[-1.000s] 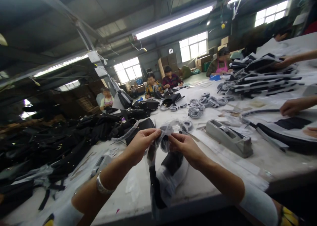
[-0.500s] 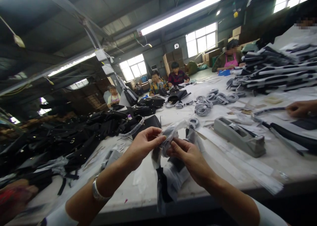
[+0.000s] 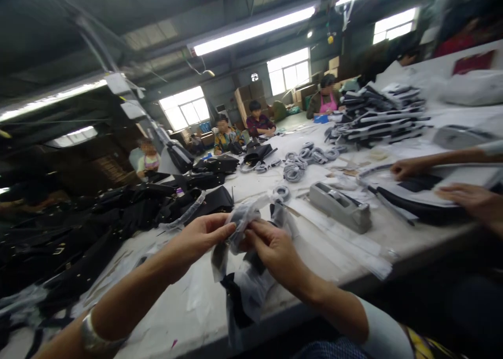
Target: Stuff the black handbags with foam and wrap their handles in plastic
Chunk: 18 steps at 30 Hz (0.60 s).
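My left hand [image 3: 206, 236] and my right hand [image 3: 277, 251] meet over the near edge of the table. Thumb and fingers of both pinch a black strap wrapped in translucent white film [image 3: 244, 212]. It is looped between the fingertips, and a wrapped black length [image 3: 238, 298] hangs down below, over the table edge. Exactly how the film is folded under my fingertips is hidden. Just beyond my hands lies a small grey coil [image 3: 281, 193]. A grey tape dispenser [image 3: 340, 207] stands to the right of my right hand, apart from it.
Black bags [image 3: 78, 238] heap up on the left. White strips [image 3: 341, 241] lie beside the dispenser. Further back are several grey coils [image 3: 294, 170] and a stack of black-and-white pieces [image 3: 377, 115]. At right, a co-worker's hands [image 3: 467, 199] work on a black item [image 3: 416, 202]. Other people sit across the table.
The view has swung to the right, so the table contents sit further left. Both my hands keep pinching the wrapped strap. More of the co-worker at right shows, with both hands in view.
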### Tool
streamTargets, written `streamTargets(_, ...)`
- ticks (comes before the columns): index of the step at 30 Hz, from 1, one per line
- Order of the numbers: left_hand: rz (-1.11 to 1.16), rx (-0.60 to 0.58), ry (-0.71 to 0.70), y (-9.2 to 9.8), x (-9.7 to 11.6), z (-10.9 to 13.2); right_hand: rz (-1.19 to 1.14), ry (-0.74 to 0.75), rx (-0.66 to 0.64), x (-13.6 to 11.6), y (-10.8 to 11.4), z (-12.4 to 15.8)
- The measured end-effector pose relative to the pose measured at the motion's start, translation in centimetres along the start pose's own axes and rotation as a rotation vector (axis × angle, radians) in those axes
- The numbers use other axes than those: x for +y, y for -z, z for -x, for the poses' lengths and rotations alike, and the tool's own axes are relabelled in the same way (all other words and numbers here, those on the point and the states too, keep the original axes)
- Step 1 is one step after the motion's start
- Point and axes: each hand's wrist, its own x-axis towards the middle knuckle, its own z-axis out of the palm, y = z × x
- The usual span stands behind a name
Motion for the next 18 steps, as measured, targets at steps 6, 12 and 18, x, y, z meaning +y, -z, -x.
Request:
streamTargets(6, 0.088, 0.075, 0.112, -0.3, -2.0, -0.5, 0.421, 0.255, -0.12, 0.4, 1.6, -0.1)
streamTargets(12, 0.328, 0.186, 0.26, -0.6, -4.0, 0.0, 0.566, 0.184, -0.027, 2.2, 9.1, 1.3)
streamTargets(18, 0.369, 0.43, 0.224, 0.9, -4.5, -1.1, 1.002, -0.207, 0.363, 3.4, 23.8, 0.7)
